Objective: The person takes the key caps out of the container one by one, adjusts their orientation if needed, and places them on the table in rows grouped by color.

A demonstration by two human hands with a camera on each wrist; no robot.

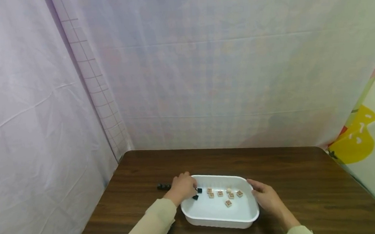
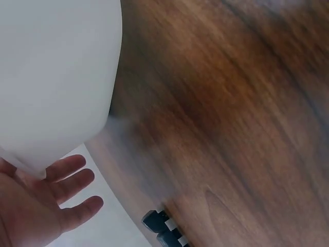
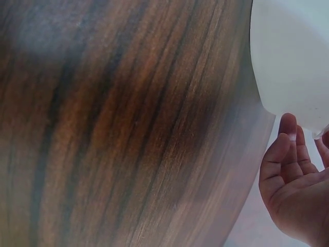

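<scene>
Pinched by left hand (image 1: 183, 187) and right hand (image 1: 269, 199) at either end, the tray (image 1: 210, 210) at lower centre is best kept level.

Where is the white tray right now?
In the head view, the white tray is low, just right of centre, between the left hand and the right hand, with small tan pieces inside.

A white tray (image 1: 210, 211) with rounded corners lies level on the brown table (image 1: 296, 182), open upward, containing small light square tiles (image 1: 220, 193) and black pieces (image 1: 199, 191).
</scene>
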